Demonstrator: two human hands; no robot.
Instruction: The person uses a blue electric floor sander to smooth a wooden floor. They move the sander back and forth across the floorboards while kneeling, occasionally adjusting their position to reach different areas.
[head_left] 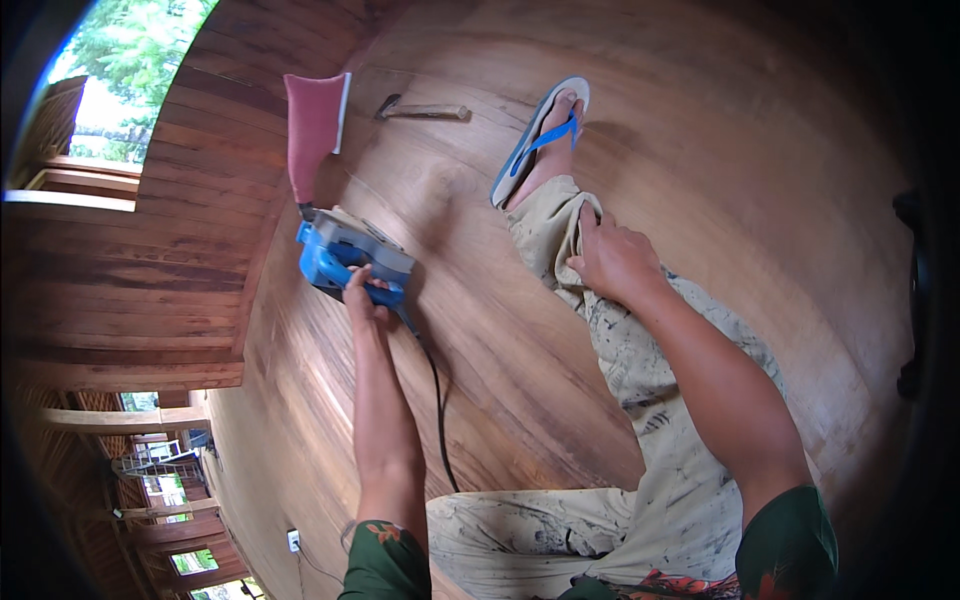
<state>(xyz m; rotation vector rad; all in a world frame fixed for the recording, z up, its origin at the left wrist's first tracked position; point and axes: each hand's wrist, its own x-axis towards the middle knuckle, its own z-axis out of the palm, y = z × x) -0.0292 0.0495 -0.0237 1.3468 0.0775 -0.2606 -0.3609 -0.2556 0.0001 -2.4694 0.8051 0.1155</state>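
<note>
My left hand [365, 292] is wrapped round the rear handle of a blue and grey belt sander [352, 252]. The sander is tipped on its side over the wooden floor, and whether it touches the boards I cannot tell. From its far end a pinkish-red dust bag [312, 130] sticks out toward the wall. A black cord [437, 395] runs from the handle back toward my legs. My right hand [612, 255] rests at the lower leg of my stained beige trousers [545, 235], its fingers curled on the cloth near the ankle.
A wooden-handled hammer [425, 110] lies on the floor beyond the sander. My foot in a blue-strapped flip-flop [540, 140] is right of it. A plank wall [190, 280] with a window opening rises at left. A ladder [160, 462] and a white socket [293, 540] are farther back.
</note>
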